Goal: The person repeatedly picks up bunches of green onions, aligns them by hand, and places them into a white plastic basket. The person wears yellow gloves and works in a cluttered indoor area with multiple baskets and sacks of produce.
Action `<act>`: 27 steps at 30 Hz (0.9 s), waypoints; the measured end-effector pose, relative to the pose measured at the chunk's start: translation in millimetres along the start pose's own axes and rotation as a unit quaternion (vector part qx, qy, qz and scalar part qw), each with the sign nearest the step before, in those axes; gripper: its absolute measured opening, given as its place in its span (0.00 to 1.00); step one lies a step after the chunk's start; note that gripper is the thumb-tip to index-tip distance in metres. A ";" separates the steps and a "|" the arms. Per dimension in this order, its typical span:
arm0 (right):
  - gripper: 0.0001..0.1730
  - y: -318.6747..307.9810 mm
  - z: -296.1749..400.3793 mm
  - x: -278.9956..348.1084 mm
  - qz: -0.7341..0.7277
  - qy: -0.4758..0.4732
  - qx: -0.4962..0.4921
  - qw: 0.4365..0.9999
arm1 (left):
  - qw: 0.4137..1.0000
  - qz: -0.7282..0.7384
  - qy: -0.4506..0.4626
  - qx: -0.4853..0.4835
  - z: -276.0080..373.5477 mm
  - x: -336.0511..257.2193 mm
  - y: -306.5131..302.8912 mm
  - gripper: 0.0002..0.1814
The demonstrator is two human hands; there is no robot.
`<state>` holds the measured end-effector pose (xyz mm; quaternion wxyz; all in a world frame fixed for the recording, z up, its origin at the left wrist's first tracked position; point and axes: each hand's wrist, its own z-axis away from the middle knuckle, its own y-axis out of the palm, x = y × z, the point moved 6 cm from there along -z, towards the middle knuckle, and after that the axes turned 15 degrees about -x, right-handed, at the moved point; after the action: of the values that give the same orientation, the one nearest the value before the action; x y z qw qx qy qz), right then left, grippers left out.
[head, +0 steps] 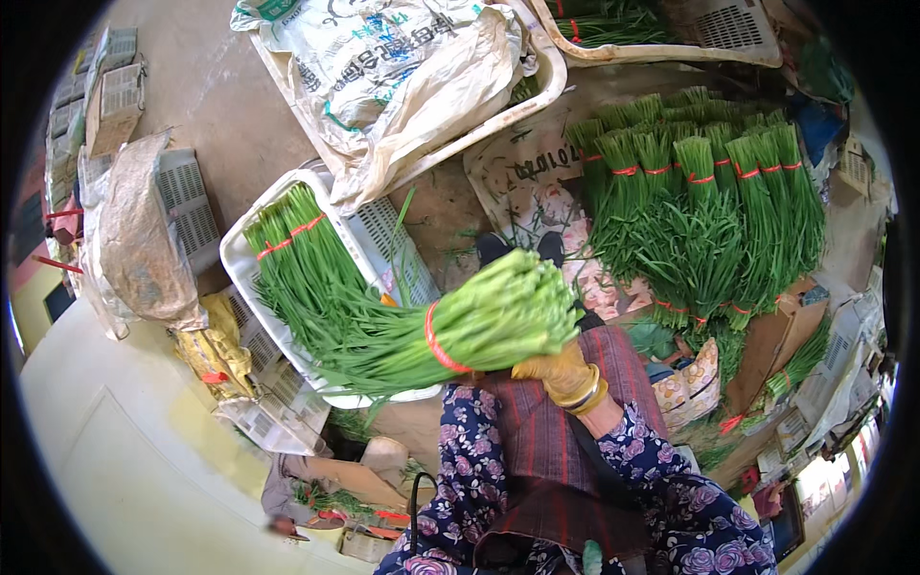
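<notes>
A thick bundle of garlic chives (489, 316) with a red tie lies across in front of me, its pale cut ends to the right and its leaves hanging left over a white plastic crate (233, 248). In a yellow glove, my right hand (564, 377) holds the bundle at the cut end from beneath. My left sleeve reaches up under the bundle; the left hand carries it from below and is mostly hidden, with an orange-yellow bit (388, 300), seemingly its glove, showing beyond the leaves. Inside the crate lie more red-tied chive bundles (302, 244).
Several tied chive bundles (704, 194) stand upright at right. A larger crate holds a white woven sack (402, 65); another crate (740, 32) with chives is behind. Stacked crates (190, 208) and a sack (140, 237) line the left. A person (287, 492) is at lower left.
</notes>
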<state>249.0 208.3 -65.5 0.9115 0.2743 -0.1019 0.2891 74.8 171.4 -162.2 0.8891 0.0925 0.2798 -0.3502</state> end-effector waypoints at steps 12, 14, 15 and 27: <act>0.59 56.6 13.9 12.5 -0.040 0.040 0.100 0.993 | 0.996 -0.076 -0.004 0.045 28.9 -5.4 17.0 0.35; 0.60 70.1 16.1 28.2 0.040 -0.135 0.130 0.982 | 0.995 -0.085 -0.005 0.044 37.5 -7.4 10.5 0.35; 0.55 77.7 20.3 43.0 0.063 -0.245 0.135 0.958 | 0.995 -0.093 -0.006 0.044 42.2 -4.8 7.1 0.35; 0.50 109.1 39.4 81.1 0.207 -0.335 0.089 0.915 | 0.913 -0.384 0.061 0.125 119.5 -96.3 -3.2 0.38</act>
<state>250.2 299.0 43.2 0.7158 0.4075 -0.4296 0.3701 66.8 181.0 -9.1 0.6488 0.1091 0.3015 -0.6901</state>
